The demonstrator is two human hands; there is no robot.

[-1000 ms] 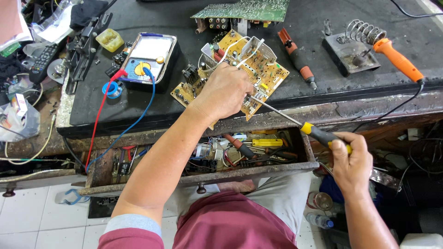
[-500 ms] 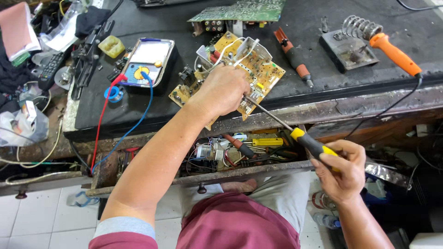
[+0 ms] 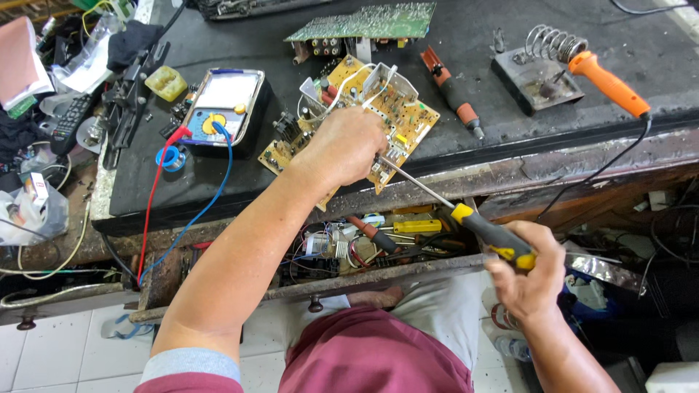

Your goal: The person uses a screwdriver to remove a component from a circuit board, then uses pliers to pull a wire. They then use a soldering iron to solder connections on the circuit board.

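My left hand [image 3: 348, 148] grips the near edge of a yellow circuit board [image 3: 408, 116] that lies on the black bench mat. My right hand [image 3: 530, 275] holds a screwdriver [image 3: 489, 233] by its black and yellow handle, down by the open drawer. The metal shaft slants up and left, and its tip meets the board's edge right beside my left fingers.
A multimeter [image 3: 218, 105] with red and blue leads sits left of the board. A green circuit board [image 3: 364, 23] lies behind it. A second screwdriver [image 3: 451, 91] and an orange soldering iron [image 3: 608, 84] on its coil stand are to the right. The open drawer [image 3: 328, 280] holds tools and wires.
The view has shifted slightly. My right hand and the screwdriver handle moved a little left; the tip stays at the board's edge. My left hand keeps its grip.
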